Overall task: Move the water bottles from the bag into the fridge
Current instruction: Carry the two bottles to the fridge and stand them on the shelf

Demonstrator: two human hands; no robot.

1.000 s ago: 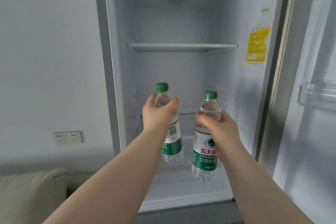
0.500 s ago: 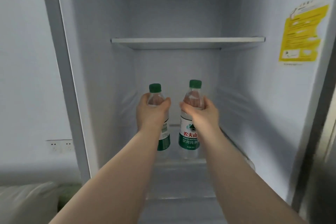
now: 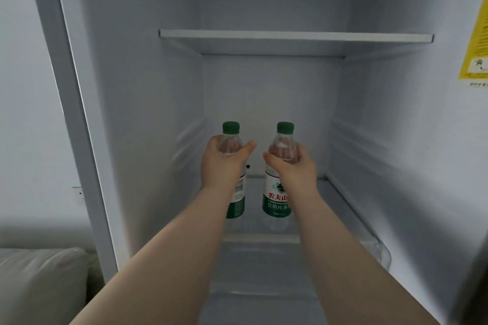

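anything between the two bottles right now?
No object. Head view: left hand and right hand each poke a thumb into the gap between left bottle and right bottle; thumbs don't touch. Behind: fridge back wall.

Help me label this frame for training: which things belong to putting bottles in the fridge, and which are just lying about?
Job: left bottle, in the grip of the left hand; right bottle, in the grip of the right hand; fridge.
Lying about: yellow sticker; grey cushion; wall.
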